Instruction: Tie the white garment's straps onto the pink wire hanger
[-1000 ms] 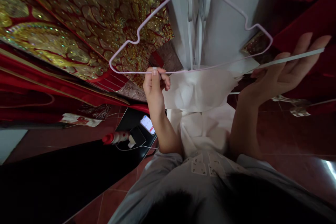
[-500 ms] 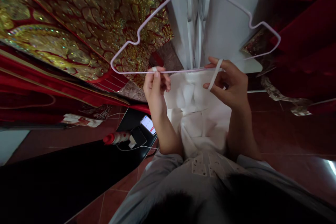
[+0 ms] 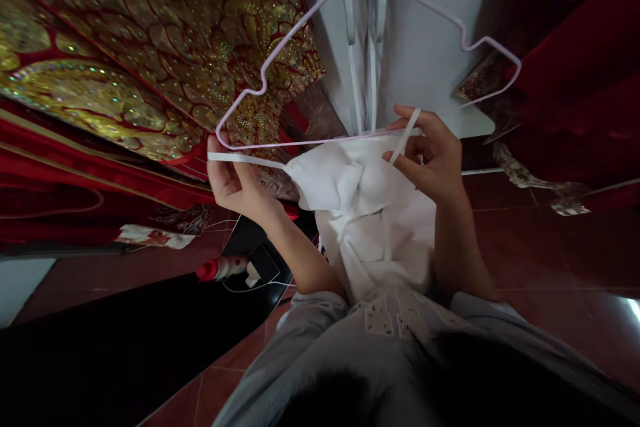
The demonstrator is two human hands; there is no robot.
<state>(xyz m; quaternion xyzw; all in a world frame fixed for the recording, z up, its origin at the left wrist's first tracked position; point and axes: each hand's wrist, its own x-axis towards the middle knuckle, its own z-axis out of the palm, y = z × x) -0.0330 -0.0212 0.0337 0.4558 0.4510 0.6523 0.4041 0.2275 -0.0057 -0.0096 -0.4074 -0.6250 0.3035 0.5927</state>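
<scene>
White garment (image 3: 360, 177) between both grips (image 3: 235, 183) (image 3: 437, 159)

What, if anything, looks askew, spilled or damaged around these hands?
The lilac hanger looks askew: its right end shows higher than its left, though the camera's angle may exaggerate this. The white straps stretch over fingers of the left hand and the right hand. No spill or damage shows.

The hanger (image 3: 310, 143) is cut off at its top and partly hidden behind the right hand (image 3: 434, 155); left of the hanger, the sequinned garment (image 3: 150, 27) runs out of view.
</scene>
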